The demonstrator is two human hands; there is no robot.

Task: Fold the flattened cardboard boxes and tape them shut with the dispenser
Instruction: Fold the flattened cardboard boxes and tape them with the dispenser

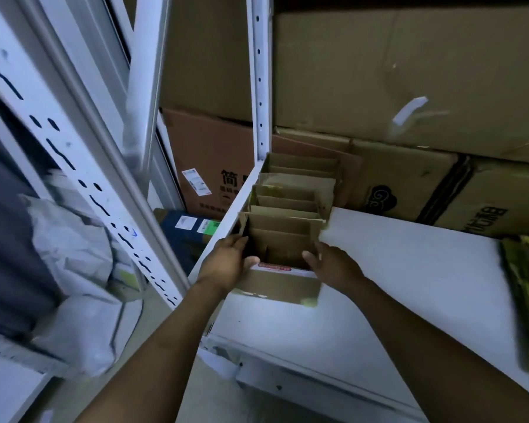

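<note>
Forearms reach in to the left grip (pixel 226 261) and right grip (pixel 333 264), each clasping a side wall of the box (pixel 275 285), thumbs over its rim. It sits on the shelf (pixel 394 270), hard by the left edge. A careless nudge leftward could tip it off, and a shove forward might crush the row (pixel 287 196) of open boxes just behind. Box and row look empty, with only inner flaps showing. Cartons (pixel 409 71) at the back are closed, so their contents are hidden. No dispenser is in view.
</note>
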